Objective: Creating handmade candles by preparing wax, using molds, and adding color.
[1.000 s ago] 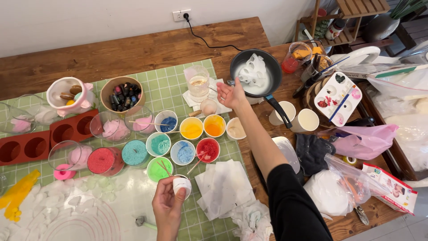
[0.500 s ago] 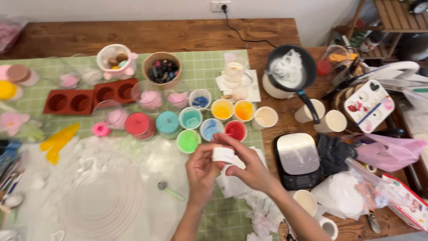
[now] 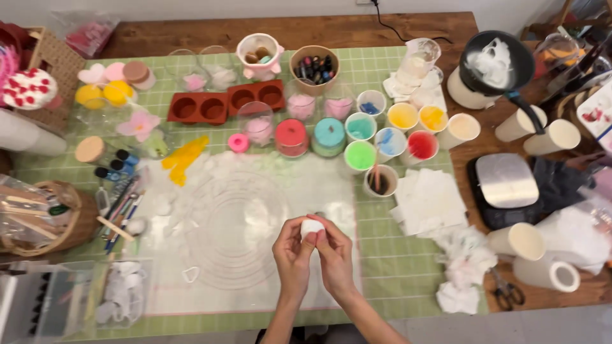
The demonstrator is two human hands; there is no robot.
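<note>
We see both hands joined above the translucent mat (image 3: 236,223). The left hand (image 3: 292,253) and right hand (image 3: 335,255) grip a small white cup (image 3: 312,227) between the fingertips. Cups of coloured wax (image 3: 382,137) stand beyond, near a kitchen scale (image 3: 507,181) and black pan (image 3: 497,64).

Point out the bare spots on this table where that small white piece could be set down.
Bare spots: the clear mat left of the left hand, and the green mat between the right hand and the crumpled tissues. The colour cups crowd the middle; the white piece stays in both hands.
</note>
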